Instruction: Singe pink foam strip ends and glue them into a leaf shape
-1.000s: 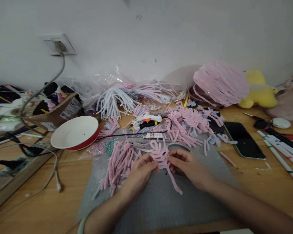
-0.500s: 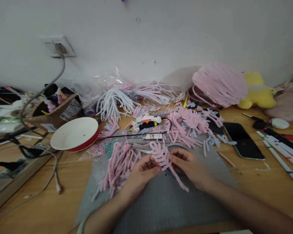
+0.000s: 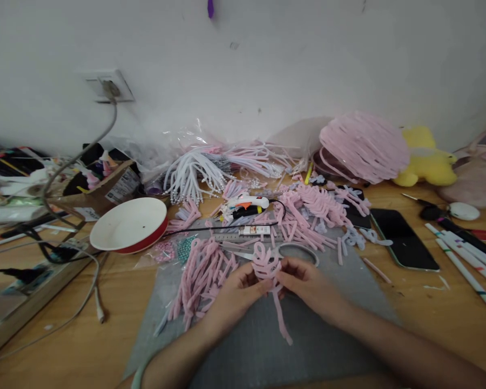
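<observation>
Both hands meet over a grey mat [image 3: 267, 346] at the table's front. My left hand [image 3: 237, 294] and my right hand [image 3: 308, 286] each pinch a side of a pink pipe-cleaner leaf shape [image 3: 266, 262], with its looped fronds pointing up. A long pink stem [image 3: 281, 319] hangs from the leaf toward me. Just left of my left hand lies a heap of bent pink pipe cleaners [image 3: 202, 270].
A white hot glue gun [image 3: 245, 204], a ruler and scissors lie behind the hands. At the left are a red-rimmed white round lid [image 3: 127, 224] and cables; at the right a black phone [image 3: 403, 237] and pens. Bundles of pipe cleaners and a yellow plush line the wall.
The leaf shape has been squeezed narrower between my hands and its stem swung from pointing right to hanging nearly straight. The camera tilted slightly.
</observation>
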`<state>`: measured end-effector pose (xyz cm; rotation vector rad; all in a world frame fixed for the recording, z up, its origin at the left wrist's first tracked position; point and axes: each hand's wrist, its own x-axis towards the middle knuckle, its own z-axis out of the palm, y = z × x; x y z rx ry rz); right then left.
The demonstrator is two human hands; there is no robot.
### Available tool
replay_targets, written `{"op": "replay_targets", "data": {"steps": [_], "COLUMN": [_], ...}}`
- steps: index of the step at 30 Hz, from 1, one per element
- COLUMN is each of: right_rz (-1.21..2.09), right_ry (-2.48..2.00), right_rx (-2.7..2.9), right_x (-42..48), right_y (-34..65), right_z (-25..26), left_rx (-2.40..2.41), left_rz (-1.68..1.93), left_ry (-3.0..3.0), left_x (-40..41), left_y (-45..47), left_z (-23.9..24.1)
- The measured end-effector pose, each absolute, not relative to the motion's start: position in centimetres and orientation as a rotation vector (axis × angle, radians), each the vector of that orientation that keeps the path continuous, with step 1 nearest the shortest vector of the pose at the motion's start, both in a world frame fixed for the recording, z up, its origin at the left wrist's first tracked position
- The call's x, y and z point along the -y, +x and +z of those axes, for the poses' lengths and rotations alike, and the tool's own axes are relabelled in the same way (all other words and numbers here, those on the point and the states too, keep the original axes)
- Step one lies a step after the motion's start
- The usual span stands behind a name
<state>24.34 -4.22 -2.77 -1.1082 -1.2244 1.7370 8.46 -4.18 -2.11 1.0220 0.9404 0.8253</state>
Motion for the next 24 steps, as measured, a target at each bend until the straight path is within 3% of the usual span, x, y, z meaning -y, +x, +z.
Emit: {"op": "replay_targets", "data": {"steps": [15, 24], "right_rz": [1.725, 1.263], "right_ry": [-1.097, -1.325], "right_rx": [1.078, 1.623], "right_x": [4.4, 3.0], "right_y": [24.2, 26.2], "right_z": [-2.9, -1.6], "left_rx": [-1.002, -1.032], "left_rz": [0.981, 0.935], "left_ry": [1.000, 0.969], "left_x": [4.0, 3.2], "left_y": [8.3, 7.3], "left_z": [-2.5, -1.8]}}
